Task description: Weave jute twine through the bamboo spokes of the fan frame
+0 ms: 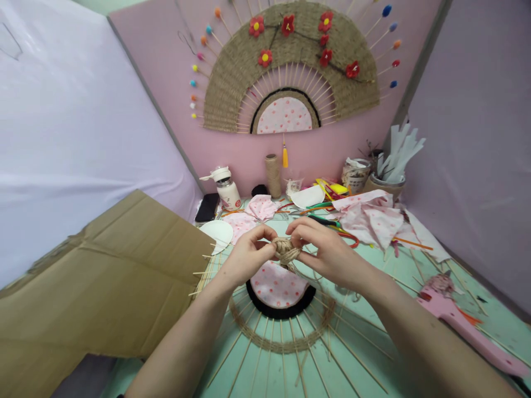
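Observation:
A small bundle of tan twine (pixel 286 250) is pinched between my two hands, above the table. My left hand (pixel 253 251) grips its left side with thumb and fingers. On its right side, the thumb and fingers of my right hand (pixel 321 246) close on the same bundle. Just below lies a half-made fan (pixel 282 345) of thin sticks, with a few woven rows of twine. At its centre is a pink dotted half-round cloth (pixel 277 284) edged in black. My hands hide part of its upper edge.
A finished woven fan (pixel 290 55) with red flowers hangs on the pink board. Cardboard (pixel 124 276) leans at left; a pink glue gun (pixel 460 320) lies at right. Behind my hands are a white bottle (pixel 227 190), a twine spool (pixel 272 176), dotted cloth scraps (pixel 369 213) and a phone (pixel 207 208).

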`<state>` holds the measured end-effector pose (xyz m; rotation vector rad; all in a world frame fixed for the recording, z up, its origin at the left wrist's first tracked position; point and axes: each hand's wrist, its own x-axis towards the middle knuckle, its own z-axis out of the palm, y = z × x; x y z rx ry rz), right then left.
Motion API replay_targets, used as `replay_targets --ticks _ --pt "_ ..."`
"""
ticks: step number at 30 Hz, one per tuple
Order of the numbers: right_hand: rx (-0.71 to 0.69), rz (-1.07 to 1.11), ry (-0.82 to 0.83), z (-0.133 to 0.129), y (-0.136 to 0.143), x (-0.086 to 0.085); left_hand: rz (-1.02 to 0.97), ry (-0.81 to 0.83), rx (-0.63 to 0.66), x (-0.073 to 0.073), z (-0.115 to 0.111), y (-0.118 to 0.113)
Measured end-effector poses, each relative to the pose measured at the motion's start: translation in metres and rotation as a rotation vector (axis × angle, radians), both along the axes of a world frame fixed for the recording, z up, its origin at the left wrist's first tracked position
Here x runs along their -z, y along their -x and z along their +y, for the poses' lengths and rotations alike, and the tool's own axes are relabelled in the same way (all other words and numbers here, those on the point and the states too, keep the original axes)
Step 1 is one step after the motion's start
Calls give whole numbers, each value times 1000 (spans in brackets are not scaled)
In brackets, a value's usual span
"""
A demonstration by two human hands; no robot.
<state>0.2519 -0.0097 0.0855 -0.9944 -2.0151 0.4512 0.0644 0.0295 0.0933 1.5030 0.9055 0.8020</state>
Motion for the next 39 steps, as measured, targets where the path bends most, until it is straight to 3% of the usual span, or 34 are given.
replay_targets --ticks 6,11,17,22,28,31,35,39 --pt "134 92 -21 5 -8 0 -218 241 -163 -2 7 0" --pt "314 207 144 12 -20 5 -304 356 -194 -3 13 3" --pt "500 157 249 19 -53 0 -501 435 -302 -2 27 11" --pt "701 143 246 16 -87 -10 -679 439 -421 -18 45 20" --pt "818 236 282 9 -114 -15 -683 252 -519 -37 87 14" --pt "825 250 281 7 -117 -17 -618 203 -590 -32 120 3" --pt "818 220 283 8 -108 -18 -524 192 -685 -16 159 -13" --pt "754 260 337 17 -98 -10 -352 258 -699 1 173 -24"
